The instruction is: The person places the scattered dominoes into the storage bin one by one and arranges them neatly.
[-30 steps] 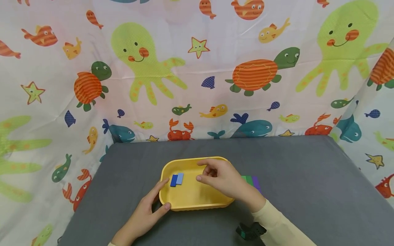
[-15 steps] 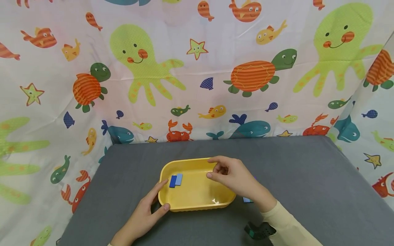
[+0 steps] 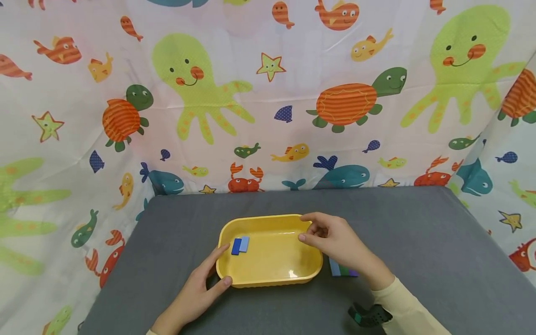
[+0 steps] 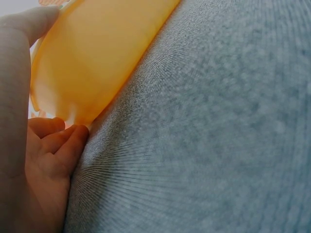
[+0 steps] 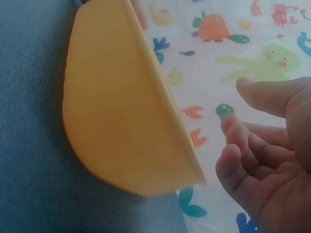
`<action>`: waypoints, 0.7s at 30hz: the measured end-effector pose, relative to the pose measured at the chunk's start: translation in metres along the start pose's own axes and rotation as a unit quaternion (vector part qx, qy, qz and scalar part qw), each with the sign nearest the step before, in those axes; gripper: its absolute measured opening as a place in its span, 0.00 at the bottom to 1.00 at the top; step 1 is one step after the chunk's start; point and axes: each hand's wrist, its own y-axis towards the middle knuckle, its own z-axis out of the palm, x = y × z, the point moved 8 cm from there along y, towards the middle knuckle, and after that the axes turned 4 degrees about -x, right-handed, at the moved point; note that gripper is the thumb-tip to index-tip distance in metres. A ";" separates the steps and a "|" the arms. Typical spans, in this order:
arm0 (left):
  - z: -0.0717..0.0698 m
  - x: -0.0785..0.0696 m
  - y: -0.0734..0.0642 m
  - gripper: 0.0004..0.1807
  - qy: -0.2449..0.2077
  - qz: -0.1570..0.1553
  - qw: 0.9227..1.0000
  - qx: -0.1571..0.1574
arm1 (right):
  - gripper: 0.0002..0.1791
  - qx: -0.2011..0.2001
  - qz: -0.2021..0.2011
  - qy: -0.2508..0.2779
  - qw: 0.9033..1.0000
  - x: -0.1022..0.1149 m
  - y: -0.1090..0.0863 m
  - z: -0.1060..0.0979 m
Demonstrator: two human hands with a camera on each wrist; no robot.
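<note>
My left hand holds the left end of a shallow yellow tray, its index finger and thumb over the rim. In the left wrist view, other fingers bend against the outer wall. A dark blue tile and a light blue tile lie side by side in the tray. Over the tray's right end hovers my right hand, thumb and index finger apart with nothing between them. The right wrist view shows that hand's other fingers loosely bent, beside the tray's wall.
Just right of the tray, partly under my right hand, lie flat light blue, green and purple pieces. A dark wrist device sits by my right sleeve. A grey cloth covers the table, and a sea-animal curtain hangs around it.
My right hand has moved rightward from over the tray's middle to its right end, baring more of the coloured pieces' near edge. The left hand, tray and two blue tiles stay in place.
</note>
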 end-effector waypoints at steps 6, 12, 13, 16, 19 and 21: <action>0.000 0.000 0.001 0.39 -0.005 0.010 1.000 0.002 | 0.26 -0.006 -0.008 -0.013 1.000 -0.010 -0.005 -0.011; 0.000 -0.002 0.001 0.39 -0.011 0.015 1.000 0.005 | 0.28 0.000 0.006 -0.017 1.000 -0.019 -0.011 -0.015; -0.001 -0.002 0.002 0.39 -0.011 0.017 1.000 0.004 | 0.28 0.002 0.007 -0.018 1.000 -0.020 -0.012 -0.015; -0.001 -0.002 0.002 0.39 -0.009 0.021 1.000 0.002 | 0.27 0.002 0.010 -0.018 1.000 -0.023 -0.014 -0.017; 0.000 -0.002 0.001 0.39 -0.009 0.020 1.000 0.003 | 0.27 -0.002 0.011 -0.021 1.000 -0.025 -0.016 -0.019; 0.000 -0.001 0.000 0.39 -0.012 0.018 1.000 0.003 | 0.27 0.000 0.016 -0.025 1.000 -0.027 -0.018 -0.020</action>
